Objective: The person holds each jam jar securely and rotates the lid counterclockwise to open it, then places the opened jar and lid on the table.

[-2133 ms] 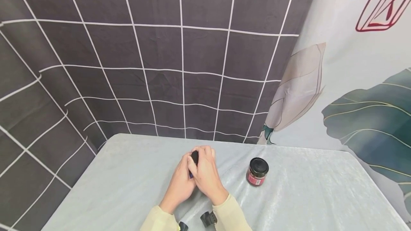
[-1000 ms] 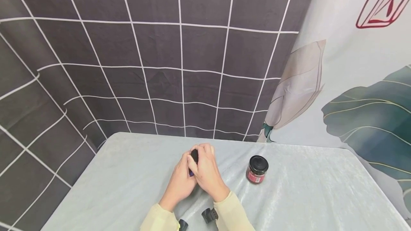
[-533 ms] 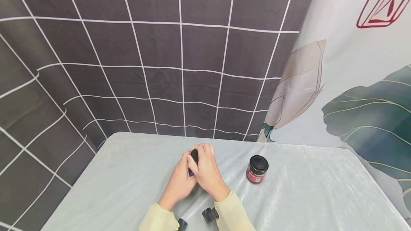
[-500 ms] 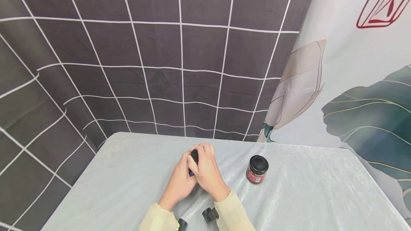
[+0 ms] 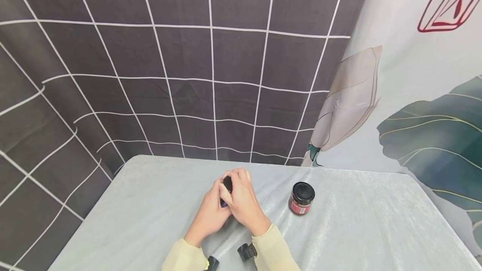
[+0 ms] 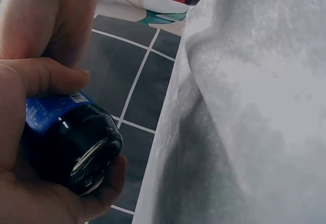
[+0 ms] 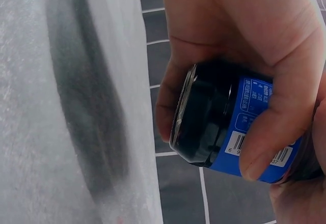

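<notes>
Both hands hold a small glass jar [image 6: 81,137] with a dark body, a blue label and a black lid [image 5: 227,182]. It lies between the palms above the table. My left hand [image 5: 211,213] wraps the body, its thumb across the label beside a barcode [image 7: 236,143]; the bare base of the jar shows in both wrist views. My right hand [image 5: 244,201] curls over the lid end, mostly covering it. To the right of the hands a second jar [image 5: 301,200], with a black lid and a red label, stands upright and untouched.
A pale grey velvety cloth [image 5: 357,221] covers the table. Behind it hangs a dark curtain with white grid lines [image 5: 188,108], and a leaf-patterned curtain [image 5: 425,133] is at the right. Black wrist devices [image 5: 246,252] sit by the cream sleeves.
The hands keep nearly the same grip and place on the blue-labelled jar. Only a slight shift of the head view shows, and the red-labelled jar stays where it was.
</notes>
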### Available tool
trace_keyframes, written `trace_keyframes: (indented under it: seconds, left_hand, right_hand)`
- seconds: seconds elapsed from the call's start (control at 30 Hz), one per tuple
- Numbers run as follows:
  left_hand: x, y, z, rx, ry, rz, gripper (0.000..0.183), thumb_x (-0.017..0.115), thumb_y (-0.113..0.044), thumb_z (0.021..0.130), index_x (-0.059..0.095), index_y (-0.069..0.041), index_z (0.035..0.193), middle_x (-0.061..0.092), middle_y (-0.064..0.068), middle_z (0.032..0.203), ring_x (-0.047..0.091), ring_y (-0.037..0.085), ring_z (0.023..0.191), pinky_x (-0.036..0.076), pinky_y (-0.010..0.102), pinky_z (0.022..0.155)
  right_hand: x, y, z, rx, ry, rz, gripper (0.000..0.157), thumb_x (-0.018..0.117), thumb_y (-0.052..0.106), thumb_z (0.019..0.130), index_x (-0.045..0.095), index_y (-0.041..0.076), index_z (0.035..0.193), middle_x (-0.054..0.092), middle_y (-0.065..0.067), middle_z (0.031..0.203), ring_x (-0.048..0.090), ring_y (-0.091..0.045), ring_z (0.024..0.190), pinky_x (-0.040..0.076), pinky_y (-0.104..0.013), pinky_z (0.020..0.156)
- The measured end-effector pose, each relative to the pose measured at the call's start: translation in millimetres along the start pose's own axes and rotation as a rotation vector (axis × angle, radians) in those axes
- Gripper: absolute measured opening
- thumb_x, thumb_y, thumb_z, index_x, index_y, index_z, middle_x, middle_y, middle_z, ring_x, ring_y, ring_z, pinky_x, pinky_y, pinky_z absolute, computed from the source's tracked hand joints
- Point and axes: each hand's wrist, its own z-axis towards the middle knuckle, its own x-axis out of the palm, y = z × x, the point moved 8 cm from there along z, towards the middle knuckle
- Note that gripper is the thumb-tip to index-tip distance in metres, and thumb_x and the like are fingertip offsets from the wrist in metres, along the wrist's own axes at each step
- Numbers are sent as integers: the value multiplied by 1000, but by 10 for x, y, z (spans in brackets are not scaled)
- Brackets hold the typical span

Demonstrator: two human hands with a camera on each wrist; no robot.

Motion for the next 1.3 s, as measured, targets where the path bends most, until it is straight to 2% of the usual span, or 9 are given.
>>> trace_keyframes:
  seconds: [0.27,0.57,0.73,1.07,1.3]
  left_hand:
    - [7,18,5,-19,17,-39,59,73,-8,84,47,-1,137,63,15,127,64,26,113,52,47,96]
    - [-9,37,6,-32,38,-72,54,74,-7,81,51,-4,129,67,7,114,65,17,99,54,36,87]
    - [-9,28,8,-9,52,-79,52,74,-6,80,51,-4,127,66,9,113,65,19,98,55,36,87]
    - [-11,33,0,-69,58,-90,57,72,-7,79,50,-2,131,67,11,118,66,21,102,54,37,91]
    - [-4,16,1,-33,50,-59,55,75,-8,78,51,-2,127,67,10,113,66,19,98,55,36,87]
  right_hand:
    - [-8,4,10,-28,13,4,18,62,22,92,65,6,100,57,-12,104,50,-27,98,46,-39,82]
    - [-4,10,12,-49,45,25,16,63,25,92,64,10,99,58,-9,103,50,-27,100,46,-38,83]
    - [-6,12,15,-63,46,35,15,63,24,93,64,11,99,56,-8,103,49,-25,98,46,-37,82]
    - [-1,9,23,-69,67,68,15,63,24,94,64,10,100,57,-8,104,49,-26,104,47,-40,88]
    - [-14,0,16,-76,84,88,14,63,23,95,64,10,102,55,-7,106,48,-24,105,47,-40,88]
